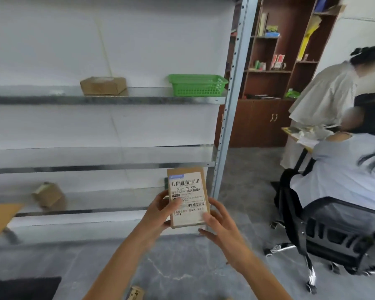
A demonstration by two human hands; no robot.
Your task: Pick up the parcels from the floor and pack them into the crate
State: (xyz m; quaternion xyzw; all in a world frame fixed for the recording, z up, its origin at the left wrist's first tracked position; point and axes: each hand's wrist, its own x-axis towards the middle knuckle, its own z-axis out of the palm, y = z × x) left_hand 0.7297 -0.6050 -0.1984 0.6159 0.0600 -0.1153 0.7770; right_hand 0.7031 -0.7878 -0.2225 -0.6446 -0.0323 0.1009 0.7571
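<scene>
Gripping a flat cardboard parcel (187,197) in both hands, upright, shipping label toward the camera, off the floor and in front of the lower metal shelves.

Left hand (160,213) wrapped round the left edge, thumb across the label. Right hand (219,226) pinching the lower right corner, thumb on the face, other fingers spread underneath.

Probably mid-carry, with a label check in passing. Likely destination: green plastic basket (197,84) on the upper shelf, right end, beside the steel upright (230,118). No other crate in view, so a guess only.

To do it well:
- Keep both grips until over the rim.
- Lift clear of the shelf edges on the way up.
- Tip flat and lay along the basket's long side, label up, leaving room for more.
- Release only on contact with the bottom; basket interior hidden from here.

More to fetch: another small parcel (135,293) on the floor at the bottom edge, partly cut off.

Also on the shelves: one cardboard box (103,85) left of the basket, a smaller box (48,194) lower down.

Occupied office chair (338,230) near on the right; mind the elbows.
</scene>
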